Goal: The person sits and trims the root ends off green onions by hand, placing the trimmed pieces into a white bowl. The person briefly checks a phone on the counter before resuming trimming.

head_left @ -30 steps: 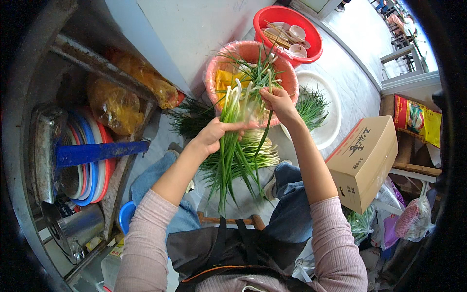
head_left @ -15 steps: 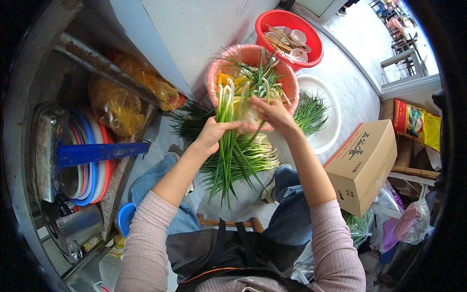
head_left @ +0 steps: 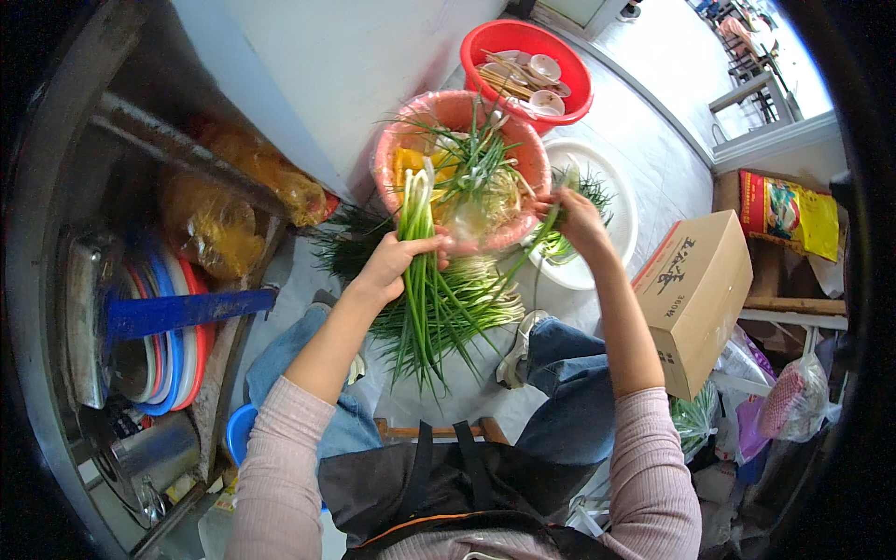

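Observation:
My left hand [head_left: 394, 265] is closed round an upright bunch of scallions [head_left: 420, 303], white ends up and green leaves hanging down. To the right, near the edge of a white basin [head_left: 628, 201], my right hand [head_left: 581, 222] pinches a thin green scallion [head_left: 549, 224] that trails down toward the left. Loose scallions [head_left: 563, 245] lie in that basin, partly hidden by this hand. Beyond my left hand stands a pink basin [head_left: 384, 159] lined with clear plastic, holding green and pale trimmings and something yellow. A pile of scallions [head_left: 485, 294] lies on the floor between my feet.
A red tub [head_left: 584, 79] with white bowls and chopsticks stands behind the pink basin. On the right are a cardboard box [head_left: 695, 299] and a red-and-yellow packet [head_left: 791, 215]. To the left, a shelf holds stacked coloured lids [head_left: 173, 327] and yellow plastic bags [head_left: 215, 215].
My right hand has moved right, away from the bunch, to the white basin's edge with a scallion. My left hand still holds the bunch. The view has shifted slightly.

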Tool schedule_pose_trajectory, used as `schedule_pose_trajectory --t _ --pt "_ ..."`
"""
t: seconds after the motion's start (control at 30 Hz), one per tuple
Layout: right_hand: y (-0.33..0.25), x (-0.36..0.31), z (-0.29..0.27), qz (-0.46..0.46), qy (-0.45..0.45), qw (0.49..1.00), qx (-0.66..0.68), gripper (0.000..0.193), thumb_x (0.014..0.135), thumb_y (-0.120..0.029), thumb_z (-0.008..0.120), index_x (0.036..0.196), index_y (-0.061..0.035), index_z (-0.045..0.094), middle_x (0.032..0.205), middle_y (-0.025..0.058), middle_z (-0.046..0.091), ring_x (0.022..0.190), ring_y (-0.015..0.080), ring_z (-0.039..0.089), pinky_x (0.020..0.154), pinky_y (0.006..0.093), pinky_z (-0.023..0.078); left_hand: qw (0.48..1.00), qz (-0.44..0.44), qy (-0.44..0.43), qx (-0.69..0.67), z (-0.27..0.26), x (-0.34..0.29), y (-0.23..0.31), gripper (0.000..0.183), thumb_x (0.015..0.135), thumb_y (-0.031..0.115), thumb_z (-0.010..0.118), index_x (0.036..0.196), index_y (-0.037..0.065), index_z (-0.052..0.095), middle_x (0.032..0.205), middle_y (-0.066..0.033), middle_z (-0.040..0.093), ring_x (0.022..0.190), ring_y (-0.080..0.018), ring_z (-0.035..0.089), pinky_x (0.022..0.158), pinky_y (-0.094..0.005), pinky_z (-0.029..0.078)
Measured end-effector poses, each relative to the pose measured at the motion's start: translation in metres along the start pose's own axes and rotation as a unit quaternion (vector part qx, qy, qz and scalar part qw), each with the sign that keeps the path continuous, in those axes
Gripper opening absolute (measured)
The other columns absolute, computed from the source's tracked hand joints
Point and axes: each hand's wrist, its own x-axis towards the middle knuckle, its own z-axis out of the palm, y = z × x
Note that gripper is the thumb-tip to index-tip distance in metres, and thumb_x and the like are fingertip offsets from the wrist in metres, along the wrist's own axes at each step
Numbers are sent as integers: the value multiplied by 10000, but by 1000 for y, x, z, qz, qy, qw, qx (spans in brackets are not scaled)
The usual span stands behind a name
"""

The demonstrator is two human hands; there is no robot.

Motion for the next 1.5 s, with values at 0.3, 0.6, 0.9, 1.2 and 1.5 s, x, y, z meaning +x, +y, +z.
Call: schedule_pose_trajectory --t 0.3,0.6,0.9,1.2,1.5 --pt "-137 8 -193 -281 226 920 -152 208 922 -226 430 943 -33 503 699 24 495 635 110 472 600 252 418 1000 -2 15 22 6 3 -2 182 784 19 588 960 6 543 776 -61 568 687 -139 565 620 -280 507" --pt "24 120 -191 -330 89 610 -715 113 791 -46 395 887 -29 451 869 188 476 854 336 464 767 430 355 994 -44 68 75 2 8 -7 192 788 44 593 964 -7 536 763 -74 553 688 -151 566 621 -288 508" --pt "187 131 -195 -133 28 607 -783 278 689 -57 528 964 -17 528 1069 158 485 1049 291 452 889 381 380 991 -58 77 91 4 10 -7 218 781 34 605 982 -12 532 751 -59 554 674 -138 571 636 -291 515" --pt "-38 26 -54 -168 -202 908 -325 427 779 -326 622 1037 13 592 1023 184 597 985 296 549 896 335 394 997 -7 5 73 -7 -8 -9 245 753 38 631 985 2 563 814 -77 588 680 -160 594 631 -288 516" --pt "49 -264 21 -415 -429 378 -708 402 590 -201 666 959 -65 586 944 160 566 869 303 527 735 423 437 989 94 3 110 -15 -37 6 159 754 42 637 906 17 601 728 -77 601 620 -160 581 582 -294 474"
